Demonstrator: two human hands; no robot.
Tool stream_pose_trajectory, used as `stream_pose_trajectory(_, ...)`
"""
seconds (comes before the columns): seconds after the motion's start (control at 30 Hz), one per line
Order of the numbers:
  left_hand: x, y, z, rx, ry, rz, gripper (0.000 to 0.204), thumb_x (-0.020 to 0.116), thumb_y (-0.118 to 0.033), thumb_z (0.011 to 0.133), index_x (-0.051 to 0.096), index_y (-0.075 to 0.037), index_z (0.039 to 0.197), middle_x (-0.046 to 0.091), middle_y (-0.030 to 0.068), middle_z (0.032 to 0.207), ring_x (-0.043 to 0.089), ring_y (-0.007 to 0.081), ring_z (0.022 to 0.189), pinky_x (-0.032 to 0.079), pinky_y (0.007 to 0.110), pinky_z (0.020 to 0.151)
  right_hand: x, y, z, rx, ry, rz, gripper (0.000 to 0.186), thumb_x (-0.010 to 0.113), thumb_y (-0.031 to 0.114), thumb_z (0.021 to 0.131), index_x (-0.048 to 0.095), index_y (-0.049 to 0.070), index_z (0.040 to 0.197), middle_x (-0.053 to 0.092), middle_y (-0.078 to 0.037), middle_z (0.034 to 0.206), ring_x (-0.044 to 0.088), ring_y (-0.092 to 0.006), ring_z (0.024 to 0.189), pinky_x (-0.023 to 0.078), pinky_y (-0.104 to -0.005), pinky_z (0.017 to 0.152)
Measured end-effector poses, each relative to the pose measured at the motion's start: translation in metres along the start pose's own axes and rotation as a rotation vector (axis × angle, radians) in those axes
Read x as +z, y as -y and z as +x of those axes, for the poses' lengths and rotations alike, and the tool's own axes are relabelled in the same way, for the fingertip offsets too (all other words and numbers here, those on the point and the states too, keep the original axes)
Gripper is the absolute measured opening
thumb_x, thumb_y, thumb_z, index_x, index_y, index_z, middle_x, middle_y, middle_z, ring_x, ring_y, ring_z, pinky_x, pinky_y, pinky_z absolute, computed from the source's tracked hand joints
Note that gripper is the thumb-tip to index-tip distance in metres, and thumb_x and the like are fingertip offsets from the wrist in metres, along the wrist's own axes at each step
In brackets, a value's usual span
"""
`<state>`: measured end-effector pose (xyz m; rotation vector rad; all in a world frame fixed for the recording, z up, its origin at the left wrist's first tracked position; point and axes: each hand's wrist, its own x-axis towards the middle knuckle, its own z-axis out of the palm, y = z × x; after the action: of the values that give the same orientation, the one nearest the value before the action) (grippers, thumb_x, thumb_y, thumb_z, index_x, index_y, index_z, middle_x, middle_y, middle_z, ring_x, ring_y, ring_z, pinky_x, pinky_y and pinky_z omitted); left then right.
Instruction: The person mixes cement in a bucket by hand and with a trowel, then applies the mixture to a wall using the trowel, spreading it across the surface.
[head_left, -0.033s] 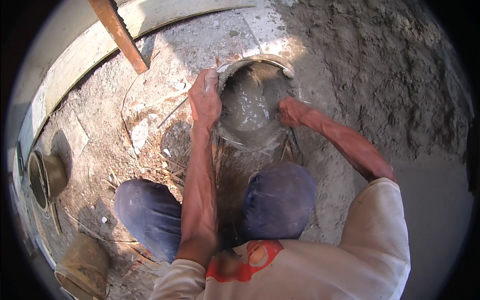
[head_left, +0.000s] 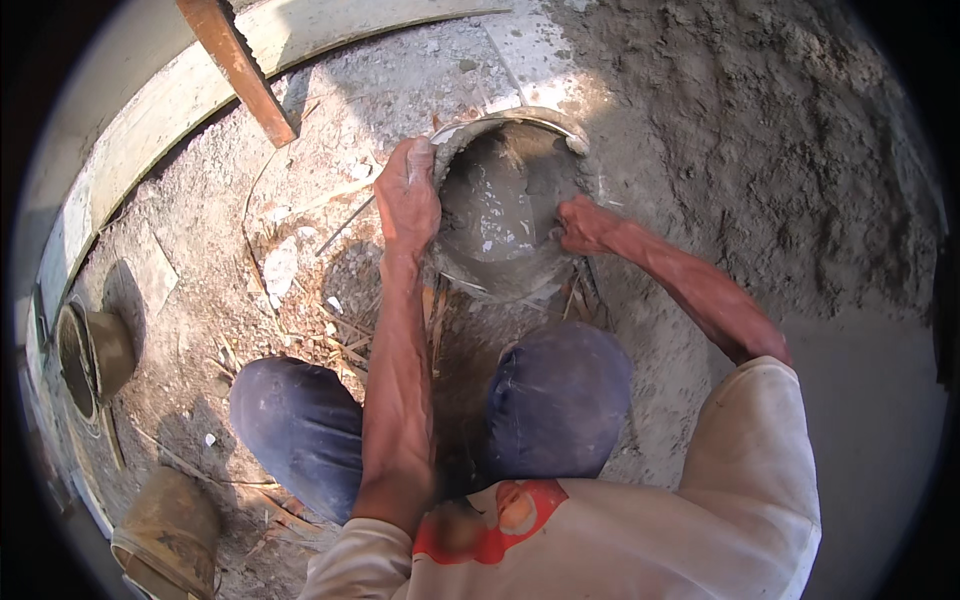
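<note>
A round, mortar-caked bucket point(head_left: 492, 284) sits on the ground in front of my knees. Inside it lies wet grey mortar point(head_left: 505, 205) with shiny streaks on its surface. My left hand point(head_left: 408, 195) is closed on the left side of the bucket's rim, thumb toward the top. At the right inner edge, my right hand point(head_left: 588, 224) is closed in a fist close to the mortar. Whatever that fist holds is hidden by its fingers.
Rough grey mortar point(head_left: 760, 150) spreads across the upper right, with a smoother area point(head_left: 850, 400) below. Two dirty buckets, one upper point(head_left: 108, 350) and one lower point(head_left: 175, 525), stand at the left. A brown wooden piece point(head_left: 240, 75) juts in above a pale board point(head_left: 150, 130).
The bright streaks on the wet mortar have shifted slightly. Both hands stay at the bucket in nearly the same places.
</note>
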<state>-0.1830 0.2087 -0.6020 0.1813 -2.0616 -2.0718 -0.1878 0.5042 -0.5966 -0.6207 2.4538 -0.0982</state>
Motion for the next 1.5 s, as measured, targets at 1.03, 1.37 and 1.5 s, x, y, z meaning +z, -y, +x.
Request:
stream_pose_trajectory(1.03,-0.021,0.036,0.015,-0.031,-0.243,-0.018,0.044,0.051,-0.038,0.113,0.068,0.001,0.104,0.050,-0.0049,0.079,0.042,0.0072,0.072,0.038,0.027,0.065,0.067,0.050,0.065,-0.083,0.329,2.551,0.027,0.055,0.029,0.109,0.060,0.003,0.110,0.058,0.001,0.078,0.053,-0.0082,0.056,0.040,-0.0269,0.042)
stream_pose_trajectory(1.37,-0.005,0.010,0.004,-0.037,-0.164,0.018,0.047,0.052,-0.041,0.111,0.065,0.004,0.108,0.060,0.0021,0.087,0.051,0.0115,0.083,0.046,0.029,0.078,0.036,0.025,-0.006,0.159,-0.699,-0.258,0.019,0.058,0.017,0.099,0.065,0.001,0.105,0.069,-0.018,0.079,0.071,-0.0329,0.067,0.058,-0.0452,0.058)
stream_pose_trajectory(1.5,0.011,0.012,0.004,0.006,-0.025,0.067,0.051,0.053,-0.044,0.111,0.066,0.005,0.114,0.062,0.0027,0.087,0.052,0.0119,0.082,0.046,0.029,0.078,0.056,-0.002,0.030,0.062,-0.598,-0.297,0.021,0.052,0.012,0.097,0.067,-0.001,0.103,0.072,-0.022,0.084,0.073,-0.0416,0.071,0.059,-0.0503,0.062)
